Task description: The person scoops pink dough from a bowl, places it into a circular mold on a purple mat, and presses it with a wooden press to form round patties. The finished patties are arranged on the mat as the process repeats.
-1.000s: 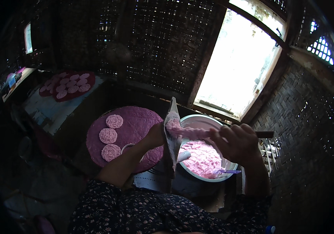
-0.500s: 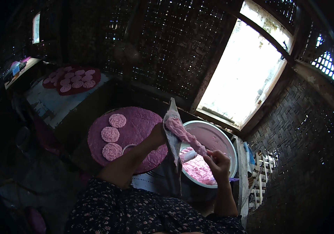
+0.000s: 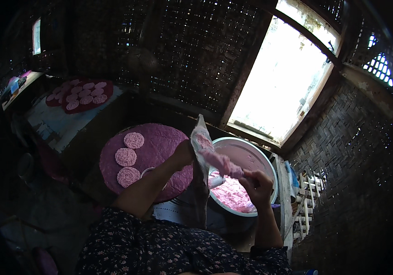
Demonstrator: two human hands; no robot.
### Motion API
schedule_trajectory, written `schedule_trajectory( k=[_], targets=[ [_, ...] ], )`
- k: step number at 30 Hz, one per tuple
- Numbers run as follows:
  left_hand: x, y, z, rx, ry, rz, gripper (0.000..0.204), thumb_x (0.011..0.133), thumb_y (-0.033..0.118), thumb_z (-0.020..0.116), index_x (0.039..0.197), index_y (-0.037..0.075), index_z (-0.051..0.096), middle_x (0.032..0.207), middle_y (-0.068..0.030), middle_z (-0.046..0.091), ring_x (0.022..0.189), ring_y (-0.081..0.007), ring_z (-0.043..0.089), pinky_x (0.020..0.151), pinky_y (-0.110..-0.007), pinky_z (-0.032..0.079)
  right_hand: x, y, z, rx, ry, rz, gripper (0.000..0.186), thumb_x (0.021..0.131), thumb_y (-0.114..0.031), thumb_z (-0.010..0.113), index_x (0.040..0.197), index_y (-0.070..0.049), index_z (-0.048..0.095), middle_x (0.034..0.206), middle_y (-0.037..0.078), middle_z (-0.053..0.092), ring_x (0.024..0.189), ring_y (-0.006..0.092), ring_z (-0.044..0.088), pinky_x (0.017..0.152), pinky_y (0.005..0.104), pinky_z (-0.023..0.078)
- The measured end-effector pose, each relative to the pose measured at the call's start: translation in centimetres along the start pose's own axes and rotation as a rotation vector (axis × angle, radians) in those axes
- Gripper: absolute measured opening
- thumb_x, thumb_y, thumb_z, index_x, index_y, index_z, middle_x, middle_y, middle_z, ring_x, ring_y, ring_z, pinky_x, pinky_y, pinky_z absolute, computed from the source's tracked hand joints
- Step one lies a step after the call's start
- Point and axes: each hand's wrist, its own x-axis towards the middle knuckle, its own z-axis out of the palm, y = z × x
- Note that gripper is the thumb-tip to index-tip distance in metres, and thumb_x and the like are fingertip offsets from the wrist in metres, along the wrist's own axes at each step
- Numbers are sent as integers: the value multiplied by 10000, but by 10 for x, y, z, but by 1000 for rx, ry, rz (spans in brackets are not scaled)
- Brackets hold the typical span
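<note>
Here's the right hand (image 3: pixel 258 187), fingers closed around the near end of a paste-covered tool (image 3: pixel 224 164), and that tool reaches out ahead and to the left of the knuckles, its far end up against an upright board (image 3: pixel 200 183). The tool looks a touch blurred along its length. Pink paste (image 3: pixel 202 140) clings to the board's upper part, left of and a little beyond the right hand. And the left hand (image 3: pixel 185 154)? It's at the far side of the board, on the board's left, with the fingers out of sight behind it, so I can't tell how tightly they close.

Below the right hand and to its left sits a pale round basin (image 3: pixel 274 176), a pink mass (image 3: pixel 233 195) spread across its bottom. A white cylinder (image 3: pixel 215 182) pokes over that mass, left of the right hand and just beside the board. Close to the right wrist, a bit of purple (image 3: pixel 275 206) shows at the basin's edge.

Over to the left hand's side, a round purple tray (image 3: pixel 162 136) lies beneath the left forearm, and three pink discs (image 3: pixel 126 157) stand in a row on it, left of that hand. Well apart, farther out beyond them, more pink discs on red trays (image 3: pixel 89 109) rest on a pale worktop (image 3: pixel 45 120).
</note>
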Motion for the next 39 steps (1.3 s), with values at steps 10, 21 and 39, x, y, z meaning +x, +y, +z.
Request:
schedule_trajectory(
  k=[10, 21, 39],
  targets=[
    [-3, -7, -17, -269, 0, -235, 268, 851, 197, 582, 1080, 57, 591, 966, -80, 625, 807, -205, 642, 676, -309, 504, -19, 18, 0, -74, -135, -54, 212, 680, -106, 776, 834, -18, 660, 602, 48, 577, 491, 124, 532, 458, 259, 388],
    [-30, 62, -67, -990, -236, 493, 270, 687, 125, 771, 845, 59, 563, 899, -56, 487, 831, -256, 624, 920, -473, 467, -41, 13, 32, 439, -305, 408, 729, 810, -556, 502, 1284, -3, 462, 1300, 184, 462, 1247, 297, 394, 1034, 408, 296],
    [-120, 60, -137, 507, 82, 483, 472, 596, 291, 788, 982, 79, 619, 945, -97, 628, 901, -260, 619, 802, -367, 487, 51, -105, 93, 802, -427, 168, 1038, 681, -219, 777, 1449, -78, 93, 1195, 221, 465, 833, 254, 616, 550, 290, 497]
  ],
)
